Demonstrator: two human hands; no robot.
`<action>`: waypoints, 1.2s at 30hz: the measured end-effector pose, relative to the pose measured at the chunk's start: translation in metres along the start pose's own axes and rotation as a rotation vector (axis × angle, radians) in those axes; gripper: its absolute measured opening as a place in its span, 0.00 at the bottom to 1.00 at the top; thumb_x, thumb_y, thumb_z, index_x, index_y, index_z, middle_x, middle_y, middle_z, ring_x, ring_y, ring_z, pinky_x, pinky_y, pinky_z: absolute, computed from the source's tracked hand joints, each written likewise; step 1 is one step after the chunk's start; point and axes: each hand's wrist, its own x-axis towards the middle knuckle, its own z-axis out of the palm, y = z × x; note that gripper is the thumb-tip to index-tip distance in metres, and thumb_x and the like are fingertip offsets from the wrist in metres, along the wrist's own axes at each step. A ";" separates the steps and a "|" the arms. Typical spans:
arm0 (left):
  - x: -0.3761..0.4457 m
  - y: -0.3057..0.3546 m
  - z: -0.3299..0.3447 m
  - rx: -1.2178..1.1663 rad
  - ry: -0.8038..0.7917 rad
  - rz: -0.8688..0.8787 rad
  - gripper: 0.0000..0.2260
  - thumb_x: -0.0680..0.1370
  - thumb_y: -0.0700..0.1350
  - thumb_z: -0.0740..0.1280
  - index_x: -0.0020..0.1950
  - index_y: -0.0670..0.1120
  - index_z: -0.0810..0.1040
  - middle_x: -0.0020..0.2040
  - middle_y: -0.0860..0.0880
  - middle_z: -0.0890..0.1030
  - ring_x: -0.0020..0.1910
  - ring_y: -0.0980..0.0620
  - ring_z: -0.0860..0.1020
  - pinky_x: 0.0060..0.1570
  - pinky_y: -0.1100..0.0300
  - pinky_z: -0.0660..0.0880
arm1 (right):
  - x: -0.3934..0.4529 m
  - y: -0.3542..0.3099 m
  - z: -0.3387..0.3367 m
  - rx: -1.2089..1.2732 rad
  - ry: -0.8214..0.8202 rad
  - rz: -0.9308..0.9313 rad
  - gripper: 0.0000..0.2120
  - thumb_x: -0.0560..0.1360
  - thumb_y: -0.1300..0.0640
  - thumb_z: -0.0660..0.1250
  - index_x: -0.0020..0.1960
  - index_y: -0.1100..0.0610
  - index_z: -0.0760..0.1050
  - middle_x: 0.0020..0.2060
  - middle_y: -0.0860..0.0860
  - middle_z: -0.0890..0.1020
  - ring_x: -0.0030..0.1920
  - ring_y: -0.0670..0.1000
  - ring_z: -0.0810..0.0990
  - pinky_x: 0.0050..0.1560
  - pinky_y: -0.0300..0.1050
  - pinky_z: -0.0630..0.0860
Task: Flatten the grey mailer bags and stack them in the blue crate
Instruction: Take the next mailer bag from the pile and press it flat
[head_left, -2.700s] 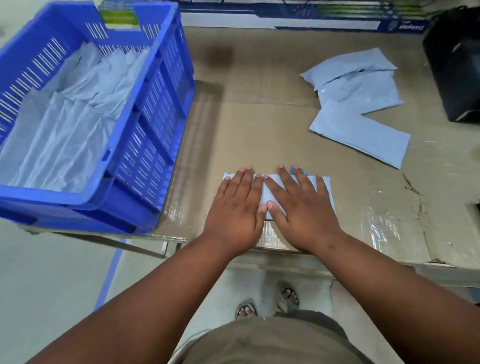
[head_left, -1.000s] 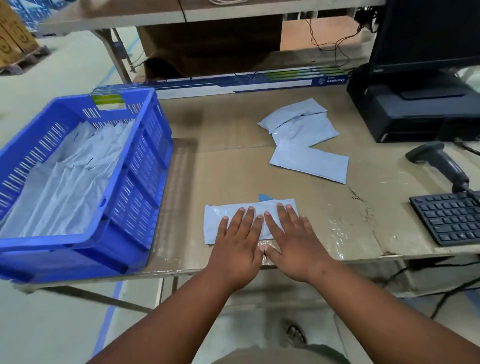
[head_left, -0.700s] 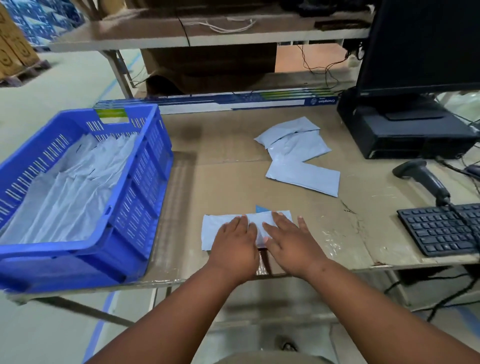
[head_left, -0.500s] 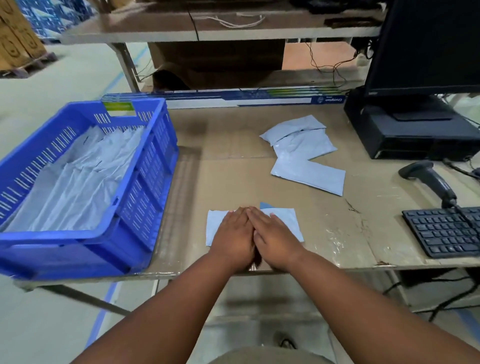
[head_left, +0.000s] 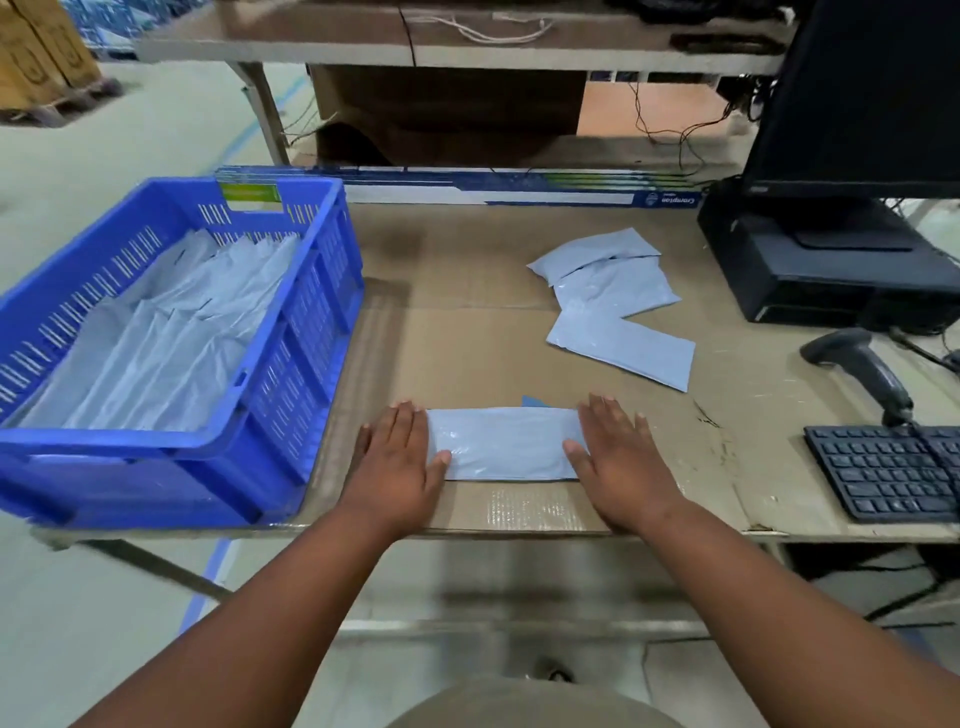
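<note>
Grey mailer bag (head_left: 503, 442) lies flat by the tabletop's near edge. Both flat hands, left hand (head_left: 397, 458) and right hand (head_left: 621, 457), have slid from its middle to its ends. It looks ready for the blue crate (head_left: 270, 374).

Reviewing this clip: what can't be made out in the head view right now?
- Mailer bag: both ends lie under the left hand and right hand.
- Count of bags in the blue crate: they overlap.
- Keyboard and monitor: cut by the right edge.
- Long box: print too small.
</note>
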 end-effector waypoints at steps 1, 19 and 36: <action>0.002 0.009 -0.002 -0.015 0.027 0.015 0.35 0.84 0.63 0.44 0.85 0.43 0.58 0.85 0.43 0.58 0.85 0.44 0.54 0.82 0.40 0.54 | 0.003 -0.009 -0.002 0.002 0.040 -0.036 0.31 0.88 0.43 0.47 0.86 0.55 0.48 0.86 0.52 0.49 0.86 0.53 0.44 0.84 0.60 0.44; 0.004 0.007 -0.004 0.013 -0.135 0.011 0.38 0.83 0.69 0.45 0.87 0.49 0.47 0.87 0.51 0.47 0.86 0.53 0.45 0.83 0.47 0.45 | 0.010 0.004 0.016 -0.071 -0.103 -0.111 0.39 0.81 0.29 0.37 0.87 0.47 0.43 0.86 0.46 0.42 0.85 0.49 0.41 0.83 0.58 0.43; 0.076 0.065 -0.092 0.164 -0.224 0.090 0.21 0.71 0.59 0.78 0.60 0.54 0.79 0.58 0.49 0.77 0.58 0.46 0.77 0.49 0.53 0.70 | 0.060 -0.031 -0.066 -0.168 -0.136 -0.185 0.34 0.67 0.26 0.70 0.67 0.42 0.74 0.53 0.47 0.72 0.60 0.54 0.73 0.54 0.48 0.73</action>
